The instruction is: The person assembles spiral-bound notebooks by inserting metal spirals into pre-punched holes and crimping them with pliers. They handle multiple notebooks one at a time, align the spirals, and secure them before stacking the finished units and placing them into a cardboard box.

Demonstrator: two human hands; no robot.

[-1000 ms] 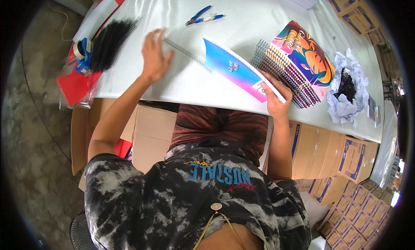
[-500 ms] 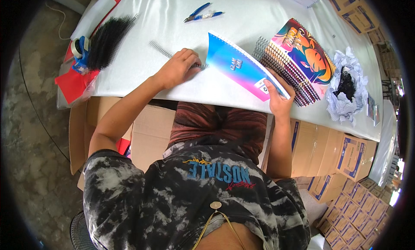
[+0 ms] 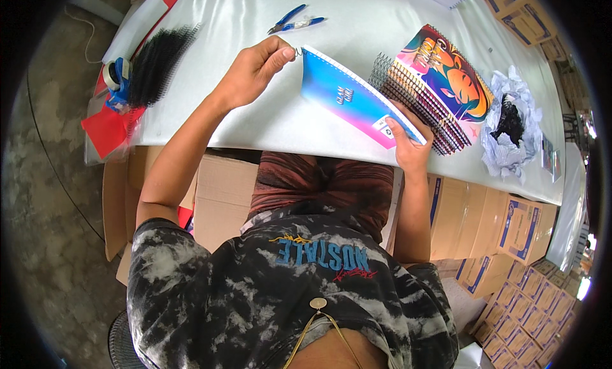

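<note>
My right hand (image 3: pixel 413 141) grips the lower right end of a blue-to-pink notebook (image 3: pixel 344 95), thumb on its cover. The notebook is tilted up over the table, and a row of small punched holes runs along its upper edge. My left hand (image 3: pixel 260 69) is closed in a pinch at the notebook's far left corner. A short bit of dark spiral binding coil (image 3: pixel 298 51) shows between those fingertips and the corner; the rest is hidden by the hand. Just right of the notebook lies a stack of coil-bound notebooks (image 3: pixel 446 82) with a colourful illustrated cover.
Blue-handled cutting pliers (image 3: pixel 296 21) lie farther back. At left are a bundle of black coils (image 3: pixel 159 66), a blue tape dispenser (image 3: pixel 119 82) and a red sheet (image 3: pixel 105 130). Crumpled paper (image 3: pixel 510 152) holding black scraps sits at right. Cartons (image 3: pixel 472 222) stand below the table edge.
My left hand has moved up and away from me, bringing the coil to the notebook's far corner. The right hand and notebook have barely shifted.
</note>
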